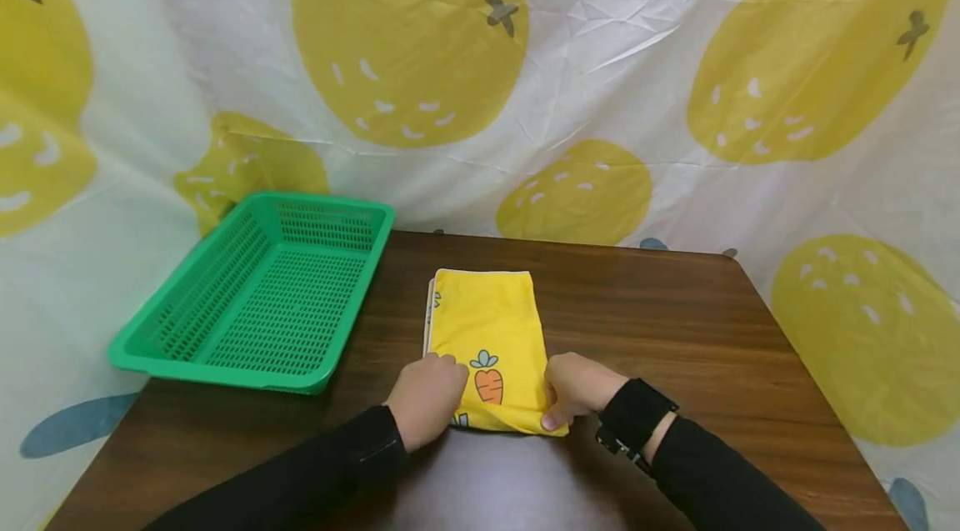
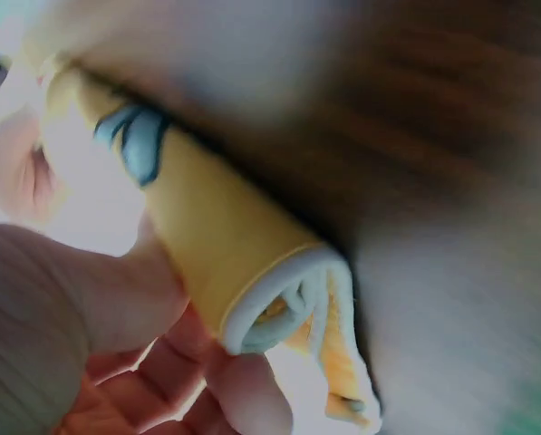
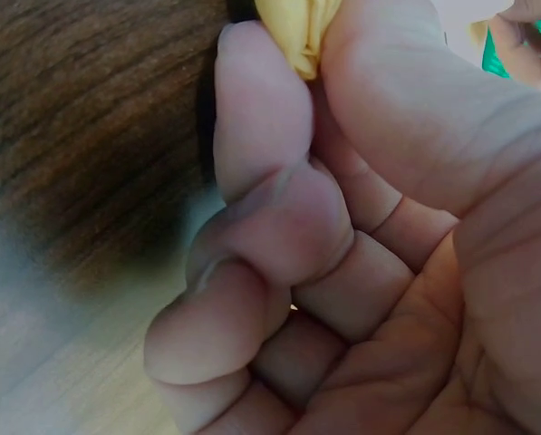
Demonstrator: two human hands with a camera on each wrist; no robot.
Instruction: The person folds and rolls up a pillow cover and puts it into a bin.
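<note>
A yellow cloth (image 1: 483,314) printed with a carrot lies folded on the table in front of me. Its near edge is rolled; in the left wrist view the end of that roll (image 2: 207,217) shows pale trim and several layers. My left hand (image 1: 427,399) grips the near left corner, thumb on one side of the roll and fingers on the other. At the near right corner my right hand (image 1: 583,389) pinches the cloth between thumb and fingers. The right wrist view shows just a small yellow tip (image 3: 297,32) of it, the other fingers curled beneath.
To the left stands a green plastic basket (image 1: 288,310) with slotted walls, nothing visible inside. The dark wooden table (image 1: 645,306) extends behind and to the right of the cloth. A white curtain with yellow fruit prints (image 1: 420,31) hangs along the table's far edge.
</note>
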